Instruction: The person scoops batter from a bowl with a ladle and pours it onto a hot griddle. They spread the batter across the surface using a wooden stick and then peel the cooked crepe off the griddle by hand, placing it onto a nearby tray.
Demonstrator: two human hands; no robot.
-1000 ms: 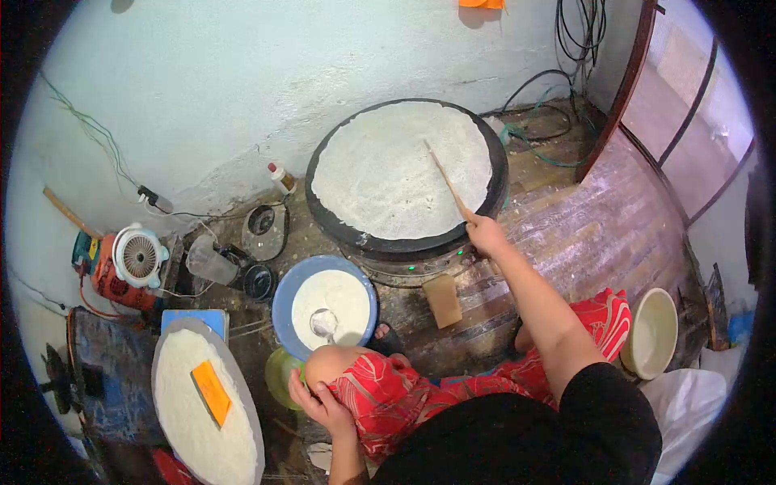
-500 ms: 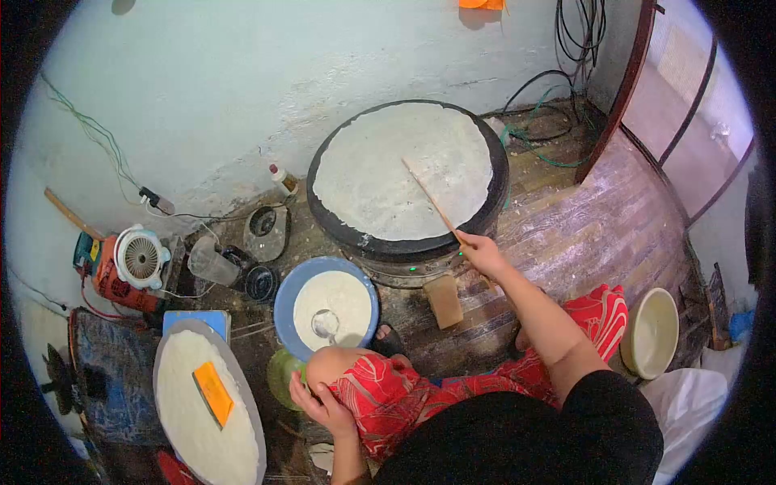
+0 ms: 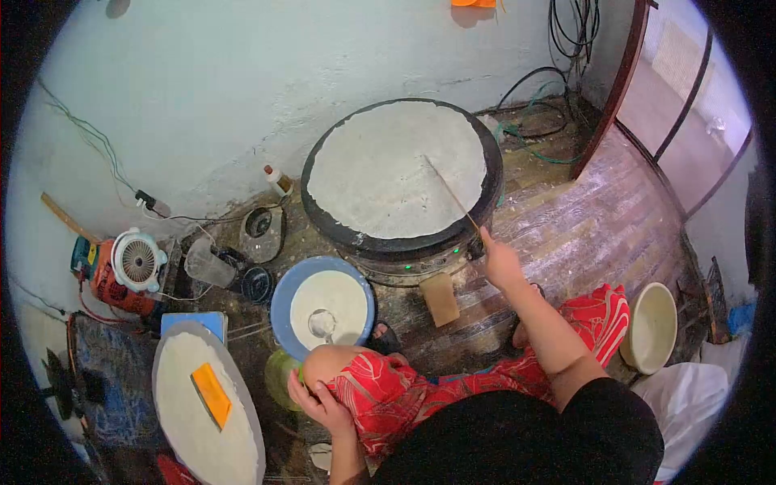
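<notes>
My right hand (image 3: pixel 503 263) is closed round one end of a thin wooden stick (image 3: pixel 451 192). The far end of the stick lies over a large, thin white sheet of batter or flatbread (image 3: pixel 380 174). That sheet covers most of a round black griddle (image 3: pixel 378 242), leaving a dark rim around it. At my raised knee, my left hand (image 3: pixel 327 411) rests with its fingers apart and nothing in them. Near that knee stands a blue basin (image 3: pixel 282 297) of white batter (image 3: pixel 343 299), with a ladle (image 3: pixel 321 324) in it.
To the left, a long oval stack of pale sheets (image 3: pixel 186 412) bears an orange scraper (image 3: pixel 211 394). A small fan (image 3: pixel 137 260) and a clear jug (image 3: pixel 202 260) stand by the wall. A brown block (image 3: pixel 440 299) lies before the griddle; a cream basin (image 3: pixel 651 327) is at right.
My right hand has moved right and slightly down with the stick, whose tip has shifted right across the sheet. My left hand stays at the knee. The view has shifted slightly.
</notes>
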